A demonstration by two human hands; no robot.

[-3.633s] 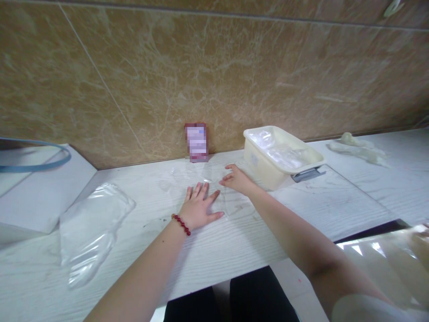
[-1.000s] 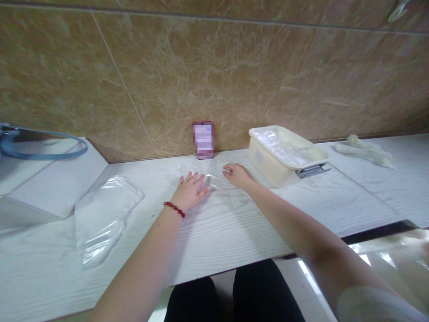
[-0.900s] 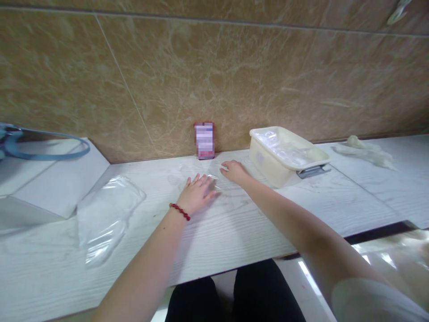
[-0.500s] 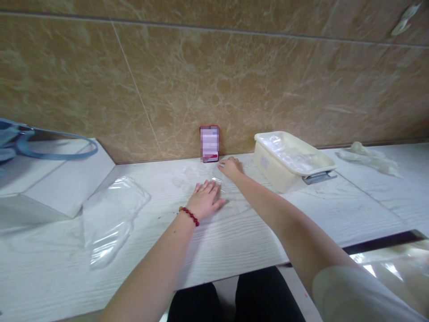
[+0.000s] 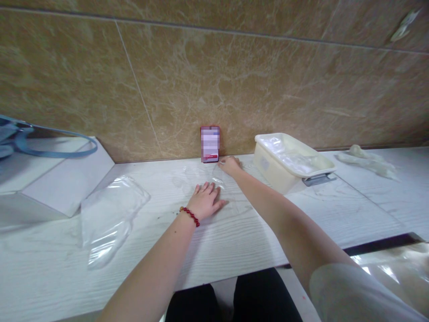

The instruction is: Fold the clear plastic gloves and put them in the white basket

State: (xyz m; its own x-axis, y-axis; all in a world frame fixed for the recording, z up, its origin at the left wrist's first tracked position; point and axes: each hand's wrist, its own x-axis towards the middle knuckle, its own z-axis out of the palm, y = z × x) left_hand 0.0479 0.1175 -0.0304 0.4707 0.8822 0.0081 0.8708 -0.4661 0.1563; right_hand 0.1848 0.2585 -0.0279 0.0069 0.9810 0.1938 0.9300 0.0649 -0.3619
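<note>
My left hand (image 5: 205, 200) lies flat on the white wood-grain table (image 5: 231, 241), fingers spread over the near part of a clear plastic sheet or bag (image 5: 218, 175). A red bead bracelet (image 5: 190, 214) circles that wrist. Farther back, my right hand (image 5: 230, 165) pinches the far edge of the same clear plastic, close to the foot of a phone (image 5: 210, 144) leaning against the wall. The plastic is so transparent that its full outline cannot be made out.
On the right stands a cream bin (image 5: 278, 165) holding clear plastic bags (image 5: 288, 152). Flat clear plastic bags (image 5: 114, 214) lie at left beside a white box (image 5: 67, 183) with a blue strap (image 5: 60, 154). A crumpled white glove or bag (image 5: 367, 161) rests far right. The tiled wall (image 5: 187, 80) closes the back.
Both hands stay almost where they were. The left fingers have shifted very slightly toward me; the view has moved a little.
</note>
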